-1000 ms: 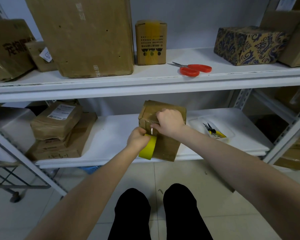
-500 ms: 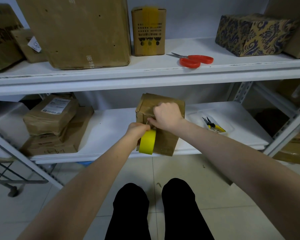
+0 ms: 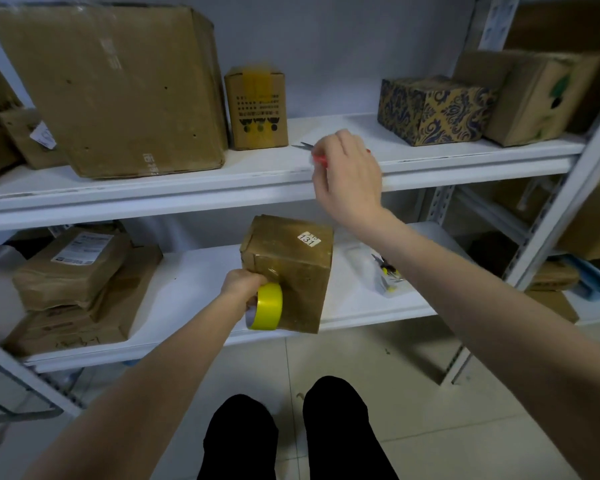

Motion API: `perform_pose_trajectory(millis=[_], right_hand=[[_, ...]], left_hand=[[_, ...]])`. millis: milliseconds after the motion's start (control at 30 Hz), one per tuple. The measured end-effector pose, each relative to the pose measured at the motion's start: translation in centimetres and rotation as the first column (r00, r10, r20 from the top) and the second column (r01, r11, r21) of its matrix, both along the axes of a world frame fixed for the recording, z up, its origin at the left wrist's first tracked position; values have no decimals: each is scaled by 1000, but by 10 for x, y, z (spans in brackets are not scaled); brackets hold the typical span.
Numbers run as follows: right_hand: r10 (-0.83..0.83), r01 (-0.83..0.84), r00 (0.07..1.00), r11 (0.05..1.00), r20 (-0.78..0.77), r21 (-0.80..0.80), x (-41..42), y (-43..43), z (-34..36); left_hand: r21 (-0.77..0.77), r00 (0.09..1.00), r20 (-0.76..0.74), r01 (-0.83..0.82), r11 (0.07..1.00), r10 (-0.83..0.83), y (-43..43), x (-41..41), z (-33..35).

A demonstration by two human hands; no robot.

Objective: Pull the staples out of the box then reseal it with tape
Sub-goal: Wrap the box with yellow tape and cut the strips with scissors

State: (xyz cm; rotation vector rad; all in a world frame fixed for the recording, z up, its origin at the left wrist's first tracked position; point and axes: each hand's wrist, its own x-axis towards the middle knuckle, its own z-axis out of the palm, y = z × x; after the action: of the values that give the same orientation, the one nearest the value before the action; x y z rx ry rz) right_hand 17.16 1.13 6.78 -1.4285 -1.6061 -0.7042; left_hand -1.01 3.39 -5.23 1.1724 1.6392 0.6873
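The brown cardboard box [image 3: 293, 268], with a white "131" sticker on top, stands on the lower shelf [image 3: 194, 282]. Shiny clear tape runs over its front top edge. My left hand [image 3: 241, 284] grips a yellow tape roll [image 3: 266, 306] held against the box's front left side. My right hand [image 3: 347, 178] is raised to the upper shelf, its fingers bent over the red-handled scissors [image 3: 305, 147]. Only the blade tip and a bit of red handle show. The blur hides whether the fingers hold the scissors.
The upper shelf [image 3: 274, 168] holds a large carton [image 3: 115, 88], a small printed box [image 3: 257, 109], a patterned box [image 3: 430, 110] and more cartons at the right. Wrapped parcels [image 3: 73, 271] are stacked lower left. A clear tray with yellow-handled pliers [image 3: 387, 271] lies right of the box.
My right hand has left the box's top edge and risen to the scissors on the upper shelf. The left hand still holds the tape roll at the box front. The camera tilted up.
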Motion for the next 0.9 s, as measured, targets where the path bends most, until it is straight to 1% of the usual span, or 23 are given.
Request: perform_pose_trajectory(millis=[33, 67, 133, 200, 300, 333, 400, 467, 567, 633, 667, 700, 733, 767, 800, 833, 867, 900], right_hand=[[-77, 74, 996, 994, -40, -78, 6, 4, 6], [-161, 145, 985, 968, -65, -204, 11, 7, 13], [-281, 204, 954, 862, -102, -465, 16, 13, 23], [-311, 172, 942, 772, -128, -612, 17, 18, 36], [-342, 71, 916, 653, -211, -754, 21, 30, 56], [-346, 52, 912, 628, -219, -777, 22, 33, 60], [-354, 58, 912, 613, -208, -788, 25, 33, 63], [-353, 96, 919, 634, -177, -767, 24, 27, 62], [-334, 192, 940, 686, -69, -702, 14, 8, 56], [-283, 187, 958, 740, -46, -646, 9, -6, 48], [-225, 129, 971, 774, -79, -620, 9, -10, 41], [-131, 20, 981, 798, -141, -602, 10, -17, 36], [-2, -159, 965, 787, -261, -596, 11, -23, 29], [130, -382, 894, 723, -429, -576, 14, -30, 23], [213, -578, 782, 599, -585, -554, 16, -36, 15], [240, -686, 704, 475, -668, -551, 20, -40, 3], [250, -709, 696, 388, -673, -589, 26, -39, -8], [239, -669, 742, 321, -626, -670, 32, -39, -22]], left_hand=[[1, 1000, -11, 4, 1000, -4, -2, 0, 2], [6, 1000, -21, 11, 1000, -10, -3, 0, 3], [13, 999, -33, 20, 1000, -19, -5, 1, 5], [17, 999, -32, 25, 1000, -24, -6, 1, 5], [22, 999, -19, 35, 999, -34, -7, 0, 6], [26, 999, -24, 41, 999, -40, -7, 0, 6], [29, 998, -41, 53, 998, -51, -6, 0, 5], [26, 997, -49, 59, 998, -57, -6, -1, 4], [2, 999, -30, 44, 999, -44, -4, -5, 2], [-12, 999, 12, 31, 999, -31, -2, -7, 0], [-19, 999, 36, 25, 1000, -25, -2, -8, 0], [-24, 998, 57, 20, 1000, -19, -1, -8, -1], [-30, 997, 72, 15, 999, -12, 0, -9, -2], [-36, 996, 88, 8, 999, -5, 0, -9, -3], [-43, 994, 106, 1, 999, 4, 1, -9, -3], [-52, 992, 126, -4, 999, 11, 1, -9, -3], [-56, 990, 141, -12, 998, 19, 2, -10, -3], [-60, 988, 151, -14, 998, 23, 3, -10, -4]])
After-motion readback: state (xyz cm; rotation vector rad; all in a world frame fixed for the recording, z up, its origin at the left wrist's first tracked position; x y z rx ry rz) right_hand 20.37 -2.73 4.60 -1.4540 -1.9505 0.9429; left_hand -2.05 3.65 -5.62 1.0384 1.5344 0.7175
